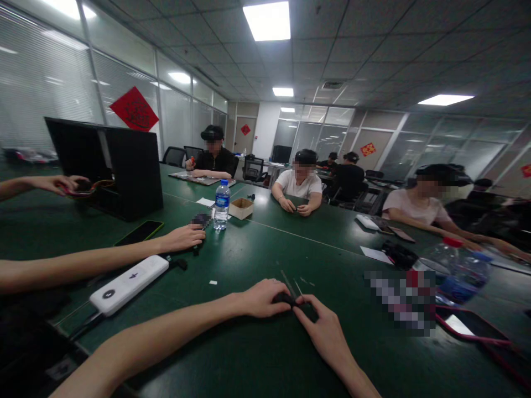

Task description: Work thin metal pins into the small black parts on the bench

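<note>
The green desk [265, 243] fills the view, with several people seated along its far and right sides. At its far left stands a black computer case [124, 166], the largest thing on it. A co-worker's forearm stretches in from the left, the hand [182, 239] resting flat near a dark phone [140, 232] and a white power bank [128, 283]. Beyond that stand a water bottle [222, 204] and a small cardboard box [241, 208]. To the right lie clear bottles [456, 271] and a pink-cased phone [468, 327].

The person's own hands meet low in the middle. The left hand [261, 298] has its fingers curled down over one end of a small black part [292, 302]. The right hand [323, 329] pinches the other end between thumb and fingers. The part lies directly between them, touching both, just above or on the desk; which cannot be told. Its long axis runs from left to right, dipping slightly toward the right hand. Neither hand is nearer.

Just beyond the part lie two thin metal rods [288, 282], pointing away from the person. The desk is bare around the hands, and the near edge is out of view.
</note>
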A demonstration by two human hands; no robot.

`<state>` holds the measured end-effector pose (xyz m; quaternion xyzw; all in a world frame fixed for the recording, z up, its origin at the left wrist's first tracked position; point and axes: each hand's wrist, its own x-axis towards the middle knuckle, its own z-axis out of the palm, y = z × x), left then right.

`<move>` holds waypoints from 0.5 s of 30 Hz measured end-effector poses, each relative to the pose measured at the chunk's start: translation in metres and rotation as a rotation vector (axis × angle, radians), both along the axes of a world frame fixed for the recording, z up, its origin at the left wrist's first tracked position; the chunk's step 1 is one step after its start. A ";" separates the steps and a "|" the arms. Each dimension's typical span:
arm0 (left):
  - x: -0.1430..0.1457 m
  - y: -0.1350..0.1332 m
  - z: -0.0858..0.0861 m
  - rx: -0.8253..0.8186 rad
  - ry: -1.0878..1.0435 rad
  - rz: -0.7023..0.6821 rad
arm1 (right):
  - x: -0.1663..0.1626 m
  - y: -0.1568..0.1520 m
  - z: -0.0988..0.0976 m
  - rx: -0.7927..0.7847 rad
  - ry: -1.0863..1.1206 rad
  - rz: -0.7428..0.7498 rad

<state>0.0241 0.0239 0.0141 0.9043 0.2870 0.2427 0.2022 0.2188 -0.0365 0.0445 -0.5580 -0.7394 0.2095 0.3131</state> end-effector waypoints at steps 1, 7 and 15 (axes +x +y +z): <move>-0.002 0.001 -0.001 0.000 -0.007 -0.008 | 0.001 0.001 -0.002 0.004 -0.002 0.004; -0.006 0.004 -0.001 0.021 -0.012 -0.017 | 0.002 0.003 -0.005 0.007 -0.018 0.028; -0.007 0.000 0.004 -0.020 -0.019 0.000 | 0.001 0.001 0.003 -0.038 -0.049 0.036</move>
